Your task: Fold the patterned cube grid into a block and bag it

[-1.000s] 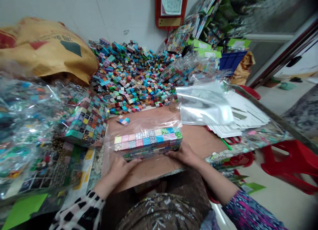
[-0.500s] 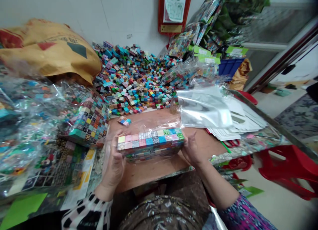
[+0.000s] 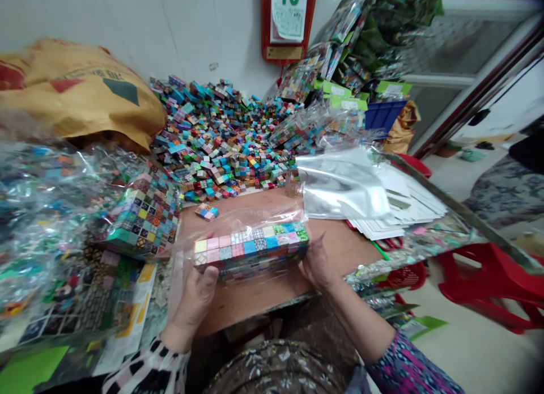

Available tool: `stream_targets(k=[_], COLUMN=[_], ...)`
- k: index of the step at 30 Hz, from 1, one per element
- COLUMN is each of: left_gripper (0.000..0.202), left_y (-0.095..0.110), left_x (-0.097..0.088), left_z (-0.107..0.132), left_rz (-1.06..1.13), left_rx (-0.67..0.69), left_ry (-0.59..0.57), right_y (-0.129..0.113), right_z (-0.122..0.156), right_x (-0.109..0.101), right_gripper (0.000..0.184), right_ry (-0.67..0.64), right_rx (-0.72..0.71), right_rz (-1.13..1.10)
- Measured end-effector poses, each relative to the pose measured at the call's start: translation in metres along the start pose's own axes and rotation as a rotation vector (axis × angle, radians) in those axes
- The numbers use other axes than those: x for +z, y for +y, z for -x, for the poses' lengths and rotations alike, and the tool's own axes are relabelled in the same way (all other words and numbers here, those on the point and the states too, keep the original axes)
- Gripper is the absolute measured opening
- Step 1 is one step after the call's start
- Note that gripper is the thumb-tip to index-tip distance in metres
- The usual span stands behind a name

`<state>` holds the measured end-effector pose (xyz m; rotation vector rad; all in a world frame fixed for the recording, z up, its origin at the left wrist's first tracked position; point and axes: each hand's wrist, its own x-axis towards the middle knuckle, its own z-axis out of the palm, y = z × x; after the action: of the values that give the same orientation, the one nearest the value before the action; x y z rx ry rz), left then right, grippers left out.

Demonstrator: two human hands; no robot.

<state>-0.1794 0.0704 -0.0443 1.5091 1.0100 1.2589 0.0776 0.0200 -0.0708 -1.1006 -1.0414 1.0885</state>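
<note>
A long block of small patterned cubes sits inside a clear plastic bag over the brown board. My left hand grips the left end, its thumb on the near side and its other fingers mostly hidden. At the right end, my right hand holds the bagged block, thumb pointing up and fingers partly hidden beneath. Behind the block lies a small cluster of cubes on the board.
A large heap of loose cubes rises against the wall. Bagged cube blocks crowd the left. Clear bags and white cards lie to the right, near red scissors. A red stool stands beyond the table edge.
My left thumb has come down onto the block's near side, and that end is slightly lower. My right hand keeps its end. The whole view has shifted slightly.
</note>
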Motion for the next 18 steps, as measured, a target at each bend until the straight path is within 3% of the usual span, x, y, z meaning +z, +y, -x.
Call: stream_targets(k=[3, 6, 9, 15, 18], left_gripper=[0.082, 0.087, 0.083, 0.080, 0.081], left_y=[-0.004, -0.001, 0.003, 0.007, 0.016], left_x=[-0.002, -0.004, -0.006, -0.012, -0.015], left_z=[0.000, 0.000, -0.002, -0.004, -0.008], left_rz=[0.095, 0.150, 0.197, 0.189, 0.139], left_rx=[-0.122, -0.223, -0.273, -0.308, -0.281], left_ry=[-0.033, -0.023, -0.023, -0.064, -0.025], right_y=[-0.016, -0.035, -0.047, -0.045, -0.047], right_z=[0.002, -0.001, -0.007, -0.009, -0.008], right_x=[-0.007, -0.007, -0.001, 0.000, -0.004], right_gripper=[0.103, 0.078, 0.069, 0.063, 0.065], right_ry=[-0.035, -0.043, -0.034, -0.016, -0.037], right_rx=[0.066, 0.111, 0.159, 0.195, 0.194], right_rz=[-0.039, -0.050, -0.067, -0.067, -0.060])
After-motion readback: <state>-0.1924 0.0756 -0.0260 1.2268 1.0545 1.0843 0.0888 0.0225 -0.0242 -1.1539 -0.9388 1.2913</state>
